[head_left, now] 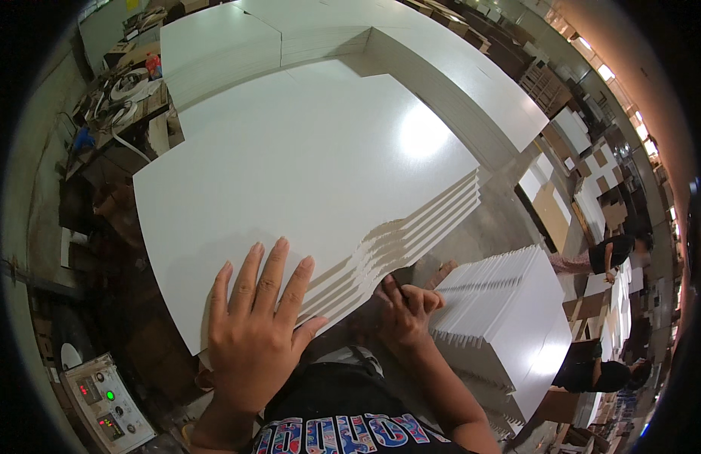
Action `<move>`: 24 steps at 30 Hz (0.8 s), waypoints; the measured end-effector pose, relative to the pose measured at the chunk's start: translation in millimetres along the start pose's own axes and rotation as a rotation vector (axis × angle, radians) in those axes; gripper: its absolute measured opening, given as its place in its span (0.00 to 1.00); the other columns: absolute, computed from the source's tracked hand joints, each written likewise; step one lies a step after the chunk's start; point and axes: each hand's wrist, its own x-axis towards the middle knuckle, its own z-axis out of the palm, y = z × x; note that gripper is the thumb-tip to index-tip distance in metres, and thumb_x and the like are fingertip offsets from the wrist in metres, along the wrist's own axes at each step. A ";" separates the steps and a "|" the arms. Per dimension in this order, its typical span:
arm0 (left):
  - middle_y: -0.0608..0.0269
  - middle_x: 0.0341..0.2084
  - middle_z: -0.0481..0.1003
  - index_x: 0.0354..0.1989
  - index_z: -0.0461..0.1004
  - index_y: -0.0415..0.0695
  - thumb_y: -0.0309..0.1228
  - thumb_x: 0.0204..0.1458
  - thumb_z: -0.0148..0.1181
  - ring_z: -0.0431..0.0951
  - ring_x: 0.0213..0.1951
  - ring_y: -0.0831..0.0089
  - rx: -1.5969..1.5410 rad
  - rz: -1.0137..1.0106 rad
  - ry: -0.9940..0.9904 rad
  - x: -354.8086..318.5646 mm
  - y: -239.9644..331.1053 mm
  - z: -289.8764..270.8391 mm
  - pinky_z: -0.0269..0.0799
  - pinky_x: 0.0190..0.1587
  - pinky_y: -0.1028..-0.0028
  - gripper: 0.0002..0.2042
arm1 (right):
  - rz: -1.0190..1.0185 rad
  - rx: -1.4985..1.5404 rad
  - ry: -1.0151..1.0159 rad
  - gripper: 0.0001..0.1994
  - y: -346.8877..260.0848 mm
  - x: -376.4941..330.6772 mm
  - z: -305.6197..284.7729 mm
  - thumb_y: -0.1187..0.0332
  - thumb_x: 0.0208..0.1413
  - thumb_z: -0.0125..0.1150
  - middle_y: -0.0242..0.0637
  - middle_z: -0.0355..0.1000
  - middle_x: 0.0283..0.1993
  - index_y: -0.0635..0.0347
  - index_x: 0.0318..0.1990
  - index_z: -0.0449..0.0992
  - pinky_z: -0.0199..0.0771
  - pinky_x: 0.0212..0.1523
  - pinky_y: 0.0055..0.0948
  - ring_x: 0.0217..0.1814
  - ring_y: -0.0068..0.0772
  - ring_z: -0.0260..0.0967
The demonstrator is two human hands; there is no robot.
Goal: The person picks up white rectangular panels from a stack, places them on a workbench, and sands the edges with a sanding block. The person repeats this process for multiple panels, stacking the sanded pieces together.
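Observation:
My left hand (pixel 259 325) lies flat on a large white panel (pixel 290 159), its fingers spread near the panel's near edge. Several white panels are stacked there with their right edges stepped, and a curved notch (pixel 373 253) runs down through these edges. Just below the notch, my right hand (pixel 407 306) has its fingers curled close to the panel edges. A dark patch shows by its fingertips, and I cannot make out whether it is a held object or shadow.
To the right stands a tall stack of white boards (pixel 517 303). More white panels (pixel 456 68) are piled beyond. A control box (pixel 108 405) with lit displays sits at lower left. Cluttered shelves with coiled strips (pixel 127 87) are at far left. Two people (pixel 611 253) work at far right.

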 end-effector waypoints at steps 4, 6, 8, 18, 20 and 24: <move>0.54 0.85 0.71 0.81 0.78 0.55 0.54 0.56 0.84 0.69 0.84 0.48 -0.060 -0.022 0.004 -0.3 -0.1 0.5 0.62 0.85 0.37 0.43 | -0.005 0.005 0.133 0.26 1.1 -2.7 -10.4 0.64 0.56 0.84 0.24 0.71 0.48 0.46 0.64 0.89 0.57 0.57 0.44 0.52 0.34 0.64; 0.54 0.85 0.70 0.81 0.78 0.55 0.53 0.56 0.85 0.69 0.84 0.48 -0.029 -0.010 -0.008 0.0 1.7 0.7 0.62 0.85 0.37 0.43 | -0.117 0.106 0.143 0.26 -5.4 -8.5 -7.9 0.60 0.57 0.84 0.24 0.71 0.49 0.46 0.65 0.89 0.57 0.57 0.44 0.52 0.34 0.63; 0.54 0.85 0.70 0.81 0.78 0.54 0.53 0.56 0.85 0.69 0.84 0.48 0.043 -0.001 -0.023 1.9 2.2 0.5 0.62 0.85 0.36 0.44 | -0.075 0.214 0.109 0.27 -9.1 -13.0 6.6 0.59 0.57 0.85 0.25 0.72 0.50 0.46 0.65 0.88 0.57 0.57 0.44 0.52 0.34 0.64; 0.55 0.84 0.71 0.79 0.79 0.52 0.52 0.56 0.84 0.70 0.83 0.47 0.107 0.003 -0.021 6.4 11.0 0.4 0.63 0.83 0.38 0.42 | 0.005 0.174 0.124 0.24 -17.8 -3.2 -0.5 0.54 0.64 0.80 0.22 0.71 0.52 0.43 0.67 0.91 0.56 0.62 0.43 0.56 0.32 0.62; 0.56 0.82 0.74 0.77 0.82 0.53 0.52 0.58 0.83 0.73 0.81 0.48 0.143 0.006 -0.001 7.0 12.3 2.0 0.67 0.81 0.41 0.38 | -0.063 0.110 0.012 0.27 -15.7 5.4 -0.4 0.53 0.63 0.80 0.21 0.70 0.53 0.40 0.70 0.89 0.54 0.62 0.42 0.54 0.31 0.60; 0.56 0.86 0.69 0.81 0.77 0.50 0.52 0.56 0.83 0.67 0.85 0.46 0.094 0.007 -0.032 4.6 11.8 2.6 0.60 0.85 0.37 0.44 | 0.088 -0.053 0.064 0.32 19.8 13.0 -7.5 0.52 0.60 0.82 0.20 0.68 0.50 0.39 0.73 0.87 0.52 0.61 0.44 0.54 0.31 0.59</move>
